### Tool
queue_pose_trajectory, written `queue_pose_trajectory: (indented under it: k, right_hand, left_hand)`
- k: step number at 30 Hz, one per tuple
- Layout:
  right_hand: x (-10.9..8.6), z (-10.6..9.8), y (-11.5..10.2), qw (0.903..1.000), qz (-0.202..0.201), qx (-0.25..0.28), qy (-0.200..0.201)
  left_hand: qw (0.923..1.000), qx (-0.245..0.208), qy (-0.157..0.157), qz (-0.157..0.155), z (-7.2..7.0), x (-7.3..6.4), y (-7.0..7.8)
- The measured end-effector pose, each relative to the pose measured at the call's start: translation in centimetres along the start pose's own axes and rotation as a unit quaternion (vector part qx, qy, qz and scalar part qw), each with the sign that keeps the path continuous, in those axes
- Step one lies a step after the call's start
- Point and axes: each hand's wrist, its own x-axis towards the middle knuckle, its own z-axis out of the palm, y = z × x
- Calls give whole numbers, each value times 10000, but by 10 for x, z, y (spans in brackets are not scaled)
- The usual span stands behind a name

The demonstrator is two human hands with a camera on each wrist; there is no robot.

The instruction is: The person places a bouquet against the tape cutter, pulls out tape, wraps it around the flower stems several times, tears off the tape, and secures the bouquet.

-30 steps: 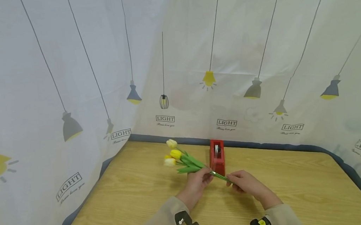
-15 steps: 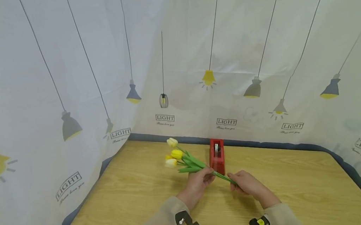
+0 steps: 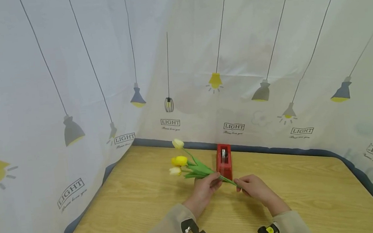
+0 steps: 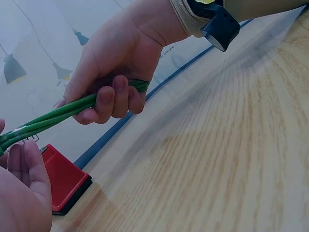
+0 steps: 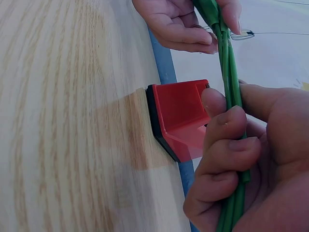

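Note:
A bunch of yellow and cream tulips (image 3: pixel 179 161) is held above the table, flower heads to the left and stems slanting down to the right. My left hand (image 3: pixel 205 189) pinches the stems just below the green leaves. Farther down, the fingers of my right hand (image 3: pixel 256 190) curl around the stems (image 5: pixel 231 72). A shiny, clear-looking bit shows on the stems beside my left hand in the left wrist view. Just behind the stems stands a red tape dispenser (image 3: pixel 224 161) with a roll in it; neither hand touches it.
The wooden table (image 3: pixel 124 205) ends at a dark blue border (image 3: pixel 274 151) along the back. Pale curtains (image 3: pixel 195 57) printed with lamps enclose the back and sides. Each wrist wears a black camera mount (image 3: pixel 193 230).
The bunch has turned in my hands: the yellow heads now overlap and the cream tulip on top sits a little higher. The right hand has shifted slightly along the stems. The dispenser stays put.

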Motion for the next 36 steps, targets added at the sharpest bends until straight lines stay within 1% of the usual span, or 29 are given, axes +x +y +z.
queue_pose_trajectory:
  k: [5, 10, 21, 24, 31, 36]
  right_hand:
    - [0, 1, 0, 9998, -75, 64, 154]
    - [1, 2, 0, 9996, -59, 89, 252]
    - [3, 3, 1, 9989, -31, 167, 443]
    - [2, 4, 1, 9990, 3, 188, 394]
    - [-1, 4, 1, 9991, 28, 416, 86]
    - [-1, 3, 2, 9987, 337, 371, -38]
  left_hand:
    - [9999, -19, 124, -50, 0, 0, 0]
    - [9997, -56, 215, -42, 0, -1, 0]
    - [9995, -89, 287, -79, -1, 1, 2]
    - [9995, -38, 305, -66, -1, 0, 2]
    - [9996, 63, 291, -38, -1, -1, 1]
    - [9997, 88, 235, -49, -1, 3, -1]
